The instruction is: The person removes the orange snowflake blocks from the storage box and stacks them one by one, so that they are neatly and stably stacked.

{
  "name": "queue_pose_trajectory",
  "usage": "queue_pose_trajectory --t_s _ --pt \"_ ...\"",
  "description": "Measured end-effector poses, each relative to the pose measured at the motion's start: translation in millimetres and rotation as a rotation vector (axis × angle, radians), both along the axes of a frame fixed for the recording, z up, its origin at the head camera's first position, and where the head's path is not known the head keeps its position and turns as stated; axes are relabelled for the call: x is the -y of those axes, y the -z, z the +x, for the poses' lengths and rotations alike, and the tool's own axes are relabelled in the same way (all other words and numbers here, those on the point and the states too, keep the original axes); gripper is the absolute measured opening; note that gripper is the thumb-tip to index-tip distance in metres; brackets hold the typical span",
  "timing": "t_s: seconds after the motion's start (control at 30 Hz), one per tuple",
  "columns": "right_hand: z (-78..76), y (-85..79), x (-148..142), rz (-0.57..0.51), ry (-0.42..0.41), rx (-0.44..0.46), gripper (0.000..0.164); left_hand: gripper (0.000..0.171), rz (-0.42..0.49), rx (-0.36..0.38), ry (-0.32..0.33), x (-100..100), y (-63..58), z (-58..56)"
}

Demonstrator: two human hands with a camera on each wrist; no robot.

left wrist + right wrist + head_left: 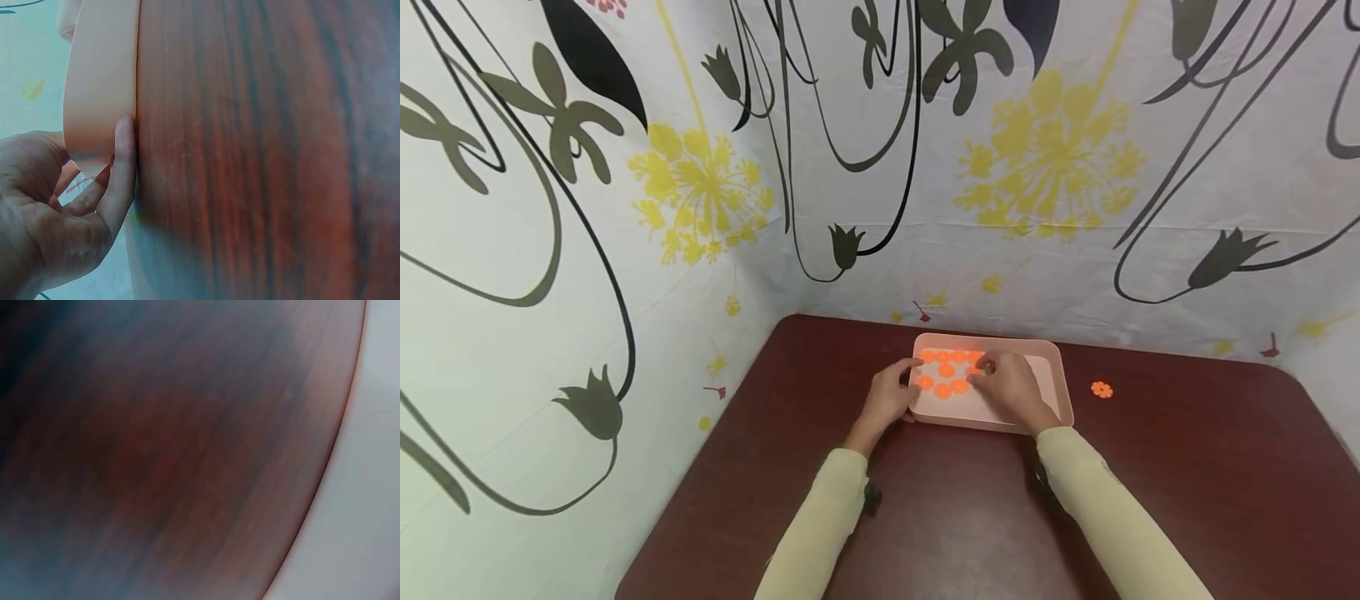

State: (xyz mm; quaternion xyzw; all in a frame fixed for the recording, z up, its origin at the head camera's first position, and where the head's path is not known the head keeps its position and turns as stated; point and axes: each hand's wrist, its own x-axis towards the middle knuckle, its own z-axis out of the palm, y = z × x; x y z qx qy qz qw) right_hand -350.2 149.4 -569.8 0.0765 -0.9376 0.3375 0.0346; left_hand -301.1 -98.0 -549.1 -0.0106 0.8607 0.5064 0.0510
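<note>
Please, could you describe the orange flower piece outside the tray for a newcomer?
On the dark brown table, find the pale pink tray near the far edge. To its right lies a small orange flower-shaped piece. It alone lies directly on the table; the other visible orange pieces are in the tray.

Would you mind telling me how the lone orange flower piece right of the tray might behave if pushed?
The orange flower piece lies flat on the table, so it would probably slide rather than roll. It looks small compared with the tray, so it is likely light.
</note>
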Motion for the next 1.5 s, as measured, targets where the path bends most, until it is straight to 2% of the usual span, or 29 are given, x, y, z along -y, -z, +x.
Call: queue_pose_trajectory --t_s 0.2,0.63,0.87,1.2,1.5 --pt "-0.2 -0.6 0.8 0.019 -0.008 0.021 0.030 0.052 0.005 -0.015 0.020 0.5 -0.7 1.9" --pt "-2.8 -2.1 1.7 0.075 0.018 0.082 0.032 0.053 -0.002 -0.014 0.011 -1.0 -0.4 2.0" --pt "-2.5 -0.5 0.3 0.050 0.017 0.063 0.037 0.053 0.001 0.001 0.006 -1.3 -1.3 2.4" --pt "-2.8 -3.6 1.5 0.061 0.038 0.075 0.034 0.053 -0.004 -0.006 0.014 0.2 1.1 -1.3" --pt "-5.7 -3.3 2.7 0.110 -0.001 0.052 0.030 0.053 0.010 -0.048 0.039 2.1 3.2 -0.4"
